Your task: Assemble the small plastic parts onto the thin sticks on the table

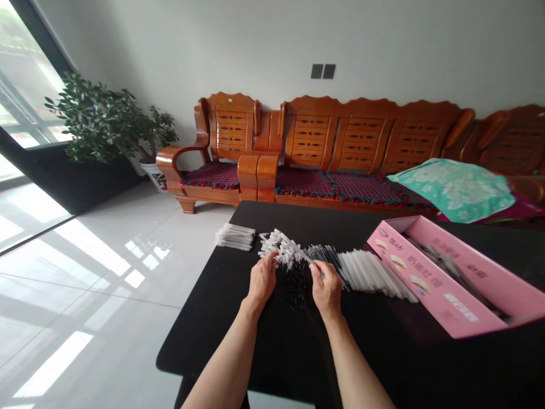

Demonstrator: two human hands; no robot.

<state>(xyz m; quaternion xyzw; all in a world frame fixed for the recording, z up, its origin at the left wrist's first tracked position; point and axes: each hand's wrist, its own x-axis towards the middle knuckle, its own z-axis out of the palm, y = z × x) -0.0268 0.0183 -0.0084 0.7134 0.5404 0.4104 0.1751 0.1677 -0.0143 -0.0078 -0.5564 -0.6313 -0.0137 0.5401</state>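
My left hand (263,278) is at the near left edge of a heap of short white cap-like pieces (281,244). Its thumb and fingers are drawn together, and what they pinch, if anything, is too small to make out. My right hand (327,285) is closed on a thin pen-like stick (308,259), whose pale tip points left toward the white heap. Between the hands lies a pile of small black pieces (294,287). Thin dark rods (326,255) and a row of whitish tubes (374,272) lie just right of my right hand.
A bundle of white sticks (236,237) lies near the left edge of the black table (221,318). On the right stands an open pink box (417,284) with dark items inside. Behind are a wooden bench (310,133), a teal cloth (460,187) and a potted plant (102,122).
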